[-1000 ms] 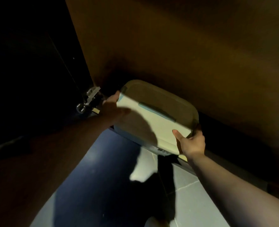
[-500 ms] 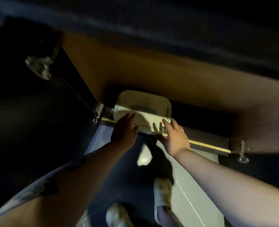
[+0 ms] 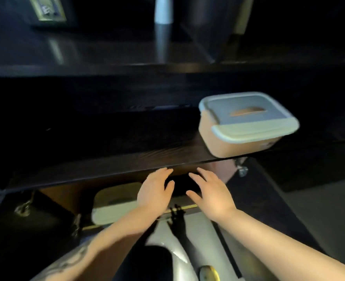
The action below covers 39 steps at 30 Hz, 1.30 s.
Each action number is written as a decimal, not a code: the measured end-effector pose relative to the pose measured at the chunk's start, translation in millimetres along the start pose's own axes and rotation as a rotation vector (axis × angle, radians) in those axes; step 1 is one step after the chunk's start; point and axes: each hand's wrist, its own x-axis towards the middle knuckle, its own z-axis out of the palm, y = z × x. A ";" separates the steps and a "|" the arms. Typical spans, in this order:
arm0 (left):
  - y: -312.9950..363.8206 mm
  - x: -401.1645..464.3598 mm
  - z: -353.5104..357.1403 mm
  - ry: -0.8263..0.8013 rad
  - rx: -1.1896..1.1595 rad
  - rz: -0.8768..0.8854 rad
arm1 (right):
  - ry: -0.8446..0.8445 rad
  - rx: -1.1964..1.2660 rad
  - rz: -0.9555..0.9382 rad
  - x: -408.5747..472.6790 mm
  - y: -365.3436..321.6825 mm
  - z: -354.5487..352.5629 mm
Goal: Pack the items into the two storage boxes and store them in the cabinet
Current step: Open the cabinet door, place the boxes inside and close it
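Storage box (image 3: pixel 115 201) sits in the cabinet (image 3: pixel 62 191) beside left hand (image 3: pixel 154 192); right hand (image 3: pixel 212 194) apart; both grips wide, empty.

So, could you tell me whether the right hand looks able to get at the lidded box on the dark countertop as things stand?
Probably yes. The right hand is open and holds nothing, and the lidded box sits at the countertop's front edge, up and to the right of it, with nothing visible between them.

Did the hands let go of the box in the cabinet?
Yes. Left hand and right hand pulled back off the box, which sits inside the cabinet.
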 end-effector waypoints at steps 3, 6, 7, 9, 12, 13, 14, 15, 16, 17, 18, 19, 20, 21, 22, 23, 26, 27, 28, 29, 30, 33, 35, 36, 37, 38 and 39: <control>62.9 34.3 0.6 0.073 -0.037 0.113 | 0.147 -0.044 0.007 -7.2 56.2 -53.4; 113.7 74.4 4.8 0.194 -0.081 0.171 | 0.380 -0.037 -0.033 7.3 111.1 -102.0; 128.0 87.6 8.9 0.212 -0.084 0.174 | 0.420 -0.040 -0.032 18.1 128.8 -116.0; 151.8 113.8 21.0 0.198 -0.067 0.141 | 0.404 -0.098 -0.001 46.8 163.8 -139.0; 169.9 148.8 42.9 0.128 0.042 0.032 | 0.200 -0.239 0.121 90.4 216.2 -153.6; 171.4 157.6 50.7 0.113 0.090 -0.003 | 0.135 -0.276 0.164 102.3 232.0 -154.7; 171.6 164.7 58.0 0.098 0.136 -0.038 | 0.088 -0.298 0.193 113.0 246.4 -155.5; 171.1 170.3 64.5 0.089 0.166 -0.075 | 0.058 -0.301 0.214 122.5 258.6 -156.6; 169.9 175.8 69.0 0.091 0.172 -0.113 | 0.037 -0.291 0.231 132.1 268.6 -158.3; 169.1 180.9 71.6 0.097 0.159 -0.149 | 0.015 -0.268 0.247 141.1 276.8 -160.5; 168.5 185.6 72.3 0.104 0.136 -0.182 | -0.011 -0.229 0.262 149.8 283.2 -162.7; 168.1 190.0 71.4 0.108 0.110 -0.215 | -0.036 -0.169 0.278 157.3 288.0 -164.8; 168.1 194.0 69.8 0.107 0.074 -0.251 | -0.050 -0.094 0.295 163.9 291.6 -166.2; 168.2 197.8 68.4 0.107 0.014 -0.288 | -0.053 -0.018 0.311 169.0 294.5 -166.2; 168.5 200.5 67.5 0.114 -0.064 -0.318 | -0.049 0.048 0.328 173.1 296.8 -165.2; 168.4 202.3 67.5 0.126 -0.144 -0.333 | -0.042 0.092 0.346 175.7 298.4 -163.9; 164.3 202.1 68.9 0.166 -0.283 -0.289 | -0.034 0.106 0.395 172.2 299.3 -158.7; 162.0 199.9 67.0 0.173 -0.307 -0.268 | -0.023 0.085 0.407 167.2 296.8 -156.0; 158.2 196.0 63.8 0.170 -0.315 -0.255 | 0.003 0.065 0.411 160.5 292.8 -152.8; 153.1 190.7 59.5 0.163 -0.305 -0.247 | 0.047 0.057 0.406 151.7 286.7 -149.1; 147.3 183.7 54.3 0.155 -0.277 -0.240 | 0.097 0.062 0.394 141.4 279.2 -144.6; 123.7 150.4 38.5 0.175 -0.214 -0.207 | 0.168 0.127 0.351 104.3 247.8 -129.1; 105.7 118.5 26.8 0.187 -0.226 -0.215 | 0.168 0.178 0.341 81.5 221.7 -118.9; 101.1 106.3 22.0 0.196 -0.241 -0.223 | 0.176 0.198 0.335 73.1 211.0 -117.3; 90.3 83.9 14.9 0.213 -0.253 -0.242 | 0.172 0.211 0.323 61.3 191.2 -109.3; 83.4 65.5 9.1 0.246 -0.264 -0.253 | 0.183 0.227 0.315 50.5 175.1 -104.1; 80.2 51.8 5.3 0.282 -0.258 -0.257 | 0.199 0.249 0.303 40.7 164.4 -100.4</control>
